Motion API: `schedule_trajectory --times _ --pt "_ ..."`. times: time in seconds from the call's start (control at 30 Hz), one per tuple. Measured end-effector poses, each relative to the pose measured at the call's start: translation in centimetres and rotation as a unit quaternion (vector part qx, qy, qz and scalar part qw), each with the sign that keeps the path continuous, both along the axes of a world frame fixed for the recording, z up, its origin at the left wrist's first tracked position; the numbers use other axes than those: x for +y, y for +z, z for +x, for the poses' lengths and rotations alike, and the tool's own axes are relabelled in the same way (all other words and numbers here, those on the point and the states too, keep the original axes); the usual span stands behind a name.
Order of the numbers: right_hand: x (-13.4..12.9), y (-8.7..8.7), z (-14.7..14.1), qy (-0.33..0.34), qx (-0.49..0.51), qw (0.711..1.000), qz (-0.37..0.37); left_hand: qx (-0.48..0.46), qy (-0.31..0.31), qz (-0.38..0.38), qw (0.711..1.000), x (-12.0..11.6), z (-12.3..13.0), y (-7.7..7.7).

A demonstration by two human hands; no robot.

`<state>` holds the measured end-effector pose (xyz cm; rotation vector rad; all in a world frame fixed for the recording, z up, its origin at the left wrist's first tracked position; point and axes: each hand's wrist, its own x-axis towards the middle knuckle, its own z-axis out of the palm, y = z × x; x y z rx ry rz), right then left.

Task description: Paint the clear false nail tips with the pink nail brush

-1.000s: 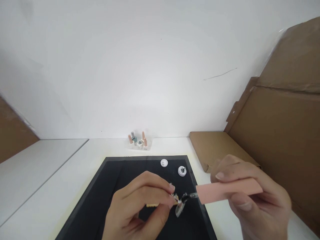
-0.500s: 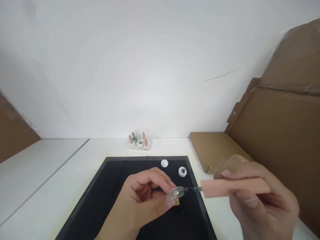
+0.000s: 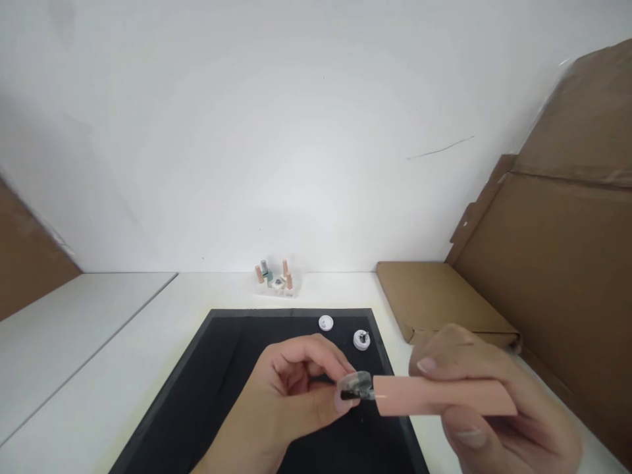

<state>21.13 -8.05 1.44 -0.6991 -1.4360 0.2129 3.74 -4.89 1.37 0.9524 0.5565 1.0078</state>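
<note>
My left hand (image 3: pixel 291 395) is closed in a pinch at the middle of the view, thumb and forefinger on a clear false nail (image 3: pixel 362 379). From the right, my right hand (image 3: pixel 488 401) grips a nail polish brush (image 3: pixel 444 395) by its long pink cap, held nearly level. Its dark bristles overlap the clear nail and appear to lie against it, close to my left thumb tip. Beyond the hands, on the black mat (image 3: pixel 257 349), are a small round white pot (image 3: pixel 361 340) with dark bits in it and a white lid (image 3: pixel 326 322).
A clear holder (image 3: pixel 276 293) with several small bottles, some pink-capped, stands by the wall. A flat cardboard box (image 3: pixel 434 296) lies at the right on the white table (image 3: pixel 162 316). Upright cardboard (image 3: pixel 557 243) borders the right side.
My right hand has moved left and slightly down, bringing the brush from the edge of the clear nail to overlap it. My left hand has shifted slightly right.
</note>
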Motion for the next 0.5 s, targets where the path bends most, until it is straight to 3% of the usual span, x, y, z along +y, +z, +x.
schedule_trajectory --times 0.13,0.5 --pt "0.0 0.0 -0.1 -0.01 0.012 1.0 -0.006 -0.015 0.016 -0.026 0.999 -0.4 -0.1 0.4" --pt "0.1 -0.6 0.5 -0.007 0.032 0.999 -0.001 -0.041 -0.049 -0.056 0.996 0.1 -1.4 -0.1"
